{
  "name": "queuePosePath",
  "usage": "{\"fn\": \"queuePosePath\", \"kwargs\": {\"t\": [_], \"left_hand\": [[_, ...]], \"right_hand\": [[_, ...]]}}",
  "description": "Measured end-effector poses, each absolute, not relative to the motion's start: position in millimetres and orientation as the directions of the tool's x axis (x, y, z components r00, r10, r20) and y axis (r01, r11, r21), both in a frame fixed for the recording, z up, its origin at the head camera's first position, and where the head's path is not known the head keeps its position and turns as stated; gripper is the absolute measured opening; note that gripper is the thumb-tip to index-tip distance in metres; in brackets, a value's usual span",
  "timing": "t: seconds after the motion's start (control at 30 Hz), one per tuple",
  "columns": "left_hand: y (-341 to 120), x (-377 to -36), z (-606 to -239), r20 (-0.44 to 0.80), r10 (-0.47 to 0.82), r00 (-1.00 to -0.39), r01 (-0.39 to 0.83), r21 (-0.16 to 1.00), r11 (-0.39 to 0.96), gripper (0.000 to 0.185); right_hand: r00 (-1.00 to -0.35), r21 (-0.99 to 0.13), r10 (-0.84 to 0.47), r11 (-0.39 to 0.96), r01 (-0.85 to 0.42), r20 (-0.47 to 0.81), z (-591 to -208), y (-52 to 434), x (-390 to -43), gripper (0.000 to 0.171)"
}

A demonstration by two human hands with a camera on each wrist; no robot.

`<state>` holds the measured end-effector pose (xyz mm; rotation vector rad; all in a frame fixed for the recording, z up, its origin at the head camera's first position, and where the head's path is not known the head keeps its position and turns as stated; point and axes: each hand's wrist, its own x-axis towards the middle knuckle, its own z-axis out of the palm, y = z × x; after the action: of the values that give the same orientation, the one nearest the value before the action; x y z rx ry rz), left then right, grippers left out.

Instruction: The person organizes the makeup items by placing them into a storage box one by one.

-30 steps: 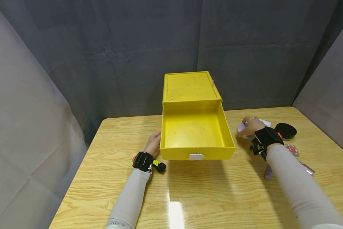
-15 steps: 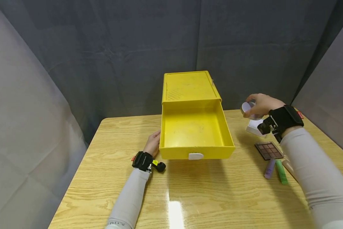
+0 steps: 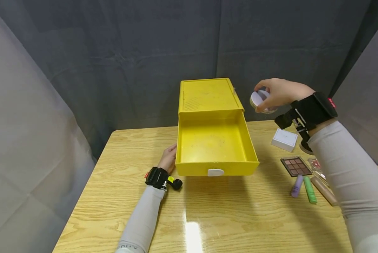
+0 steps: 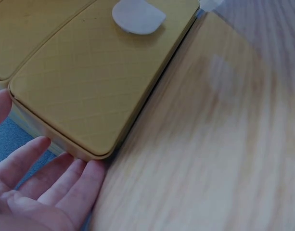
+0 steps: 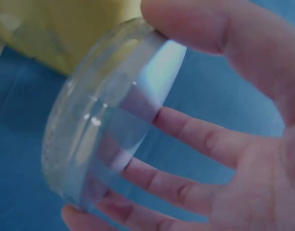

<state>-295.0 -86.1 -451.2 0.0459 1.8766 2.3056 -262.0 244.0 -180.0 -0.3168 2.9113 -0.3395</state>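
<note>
Dark grey curtains close the space behind and at both sides of a light wooden table. In the middle of the table stands a yellow box whose drawer is pulled out toward the near edge, with a white handle on its front.

The right hand is raised in the air, above and just to the right of the far right corner of the drawer. Its fingers and thumb are curled around a round clear case, grasping it by the rim. The case is a flat disc and it is tilted: in the head view its pale flat face looks to the left and a little toward the camera, so its thin axis points roughly to the yellow box. In the right wrist view the case stands on its edge between the thumb on top and the fingers below.

The left hand lies on the table at the left side of the drawer. Its fingers are straight and relaxed, grasping nothing, and the fingertips touch the near left corner of the drawer.

On the right part of the table lie a white square box, an eyeshadow palette, a purple tube, a green tube and a beige tube, near each other.
</note>
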Motion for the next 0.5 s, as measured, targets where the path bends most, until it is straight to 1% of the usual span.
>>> {"fn": "queuePosePath", "kwargs": {"t": [0.1, 0.27, 0.5], "left_hand": [[-86.4, -296.2, -452.2, -0.083, 0.149, -0.985, -0.111, 0.974, -0.196, 0.047], [-86.9, -296.8, -452.8, -0.079, 0.155, -0.985, -0.111, 0.972, -0.206, 0.047], [-87.6, -296.7, -454.2, -0.075, 0.163, -0.984, -0.105, 0.977, -0.187, 0.046]], "right_hand": [[-0.947, -0.225, -0.283, 0.943, -0.246, -0.153, -168.9, 227.4, -256.8, 0.075], [-0.914, -0.211, -0.377, 0.915, -0.343, -0.150, -158.5, 196.9, -246.9, 0.068], [-0.862, -0.232, -0.464, 0.878, -0.419, -0.203, -156.0, 156.8, -241.1, 0.060]]}}
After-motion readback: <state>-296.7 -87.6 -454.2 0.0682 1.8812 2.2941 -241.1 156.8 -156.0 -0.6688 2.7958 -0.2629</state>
